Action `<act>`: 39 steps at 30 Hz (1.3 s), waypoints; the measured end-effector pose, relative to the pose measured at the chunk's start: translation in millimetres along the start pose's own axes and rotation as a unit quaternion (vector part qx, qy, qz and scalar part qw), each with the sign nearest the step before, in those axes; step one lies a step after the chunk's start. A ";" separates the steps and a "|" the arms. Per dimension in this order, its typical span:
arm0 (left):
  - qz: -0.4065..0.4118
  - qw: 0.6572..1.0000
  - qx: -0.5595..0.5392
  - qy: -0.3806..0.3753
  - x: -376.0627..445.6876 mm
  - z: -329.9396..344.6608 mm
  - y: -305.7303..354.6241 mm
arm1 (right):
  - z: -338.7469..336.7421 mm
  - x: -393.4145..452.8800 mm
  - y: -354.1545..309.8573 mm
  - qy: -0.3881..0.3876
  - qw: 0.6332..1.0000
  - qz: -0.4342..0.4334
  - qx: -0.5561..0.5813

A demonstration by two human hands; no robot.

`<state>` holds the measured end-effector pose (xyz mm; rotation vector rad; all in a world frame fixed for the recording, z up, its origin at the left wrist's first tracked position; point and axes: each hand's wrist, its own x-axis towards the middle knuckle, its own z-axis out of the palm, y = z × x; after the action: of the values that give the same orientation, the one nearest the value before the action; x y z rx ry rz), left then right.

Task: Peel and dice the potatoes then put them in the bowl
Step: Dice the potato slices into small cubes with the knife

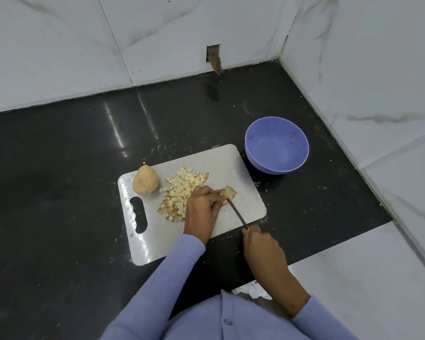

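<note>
Nearest the camera are the person's lilac sleeves (pixel 172 273) and shirt front, with a crumpled white cloth (pixel 252 290) lying at the near edge of the dark desk (pixel 59 180). The right hand (pixel 263 249) sits just off the near right corner of the white cutting board (pixel 157 241), its fingers curled around the handle of a knife (pixel 238 214), whose thin blade slants up and left across the board. The blade's tip rests in a small potato piece (pixel 231 192) on the right half of the board. The left hand (pixel 203 207) lies on the board just left of the blade, fingers bent and pressed together, pinching that piece to steady it. Left of and partly under this hand spreads a heap of diced potato (pixel 179 190), pale cubes with some brown skin edges. Farther left, at the board's far left corner above the handle slot, a whole potato (pixel 145 180) stands apart from the heap. Beyond the board's far right corner, just beside it on the desk, sits a purple bowl (pixel 302 143) with no potato inside. White marbled wall tiles (pixel 59 45) rise behind and to the right.
</note>
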<state>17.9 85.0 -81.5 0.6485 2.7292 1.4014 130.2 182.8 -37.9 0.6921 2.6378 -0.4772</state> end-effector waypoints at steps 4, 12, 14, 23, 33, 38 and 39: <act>-0.012 1.000 -0.010 -0.001 0.6 -0.5 -0.4 | -2.0 -5.9 5.5 -0.017 1.000 0.004 -0.010; -0.027 0.999 -0.014 -0.011 -1.3 -7.7 1.3 | -18.7 -9.5 16.9 -0.021 0.997 0.003 0.069; -0.019 1.000 0.005 -0.023 -1.5 -10.7 -1.1 | -21.3 -1.8 13.3 0.005 0.997 -0.009 0.082; -0.002 0.999 0.049 -0.011 0.7 -9.3 1.7 | -20.0 27.4 -17.8 0.003 0.997 -0.041 0.064; -0.026 0.998 0.055 -0.008 3.4 -3.8 4.6 | 0.0 9.8 -5.2 -0.006 1.000 -0.026 0.011; -0.024 0.998 0.059 -0.012 3.1 -4.0 2.8 | -3.4 -7.5 12.5 -0.036 0.999 0.002 0.023; -0.021 0.998 0.063 -0.010 2.1 -4.1 2.8 | -5.6 -7.3 13.9 -0.034 0.999 0.000 0.033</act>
<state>16.2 84.1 -76.4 0.6032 2.8158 1.2150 142.0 193.6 -33.0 0.6821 2.5688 -0.5792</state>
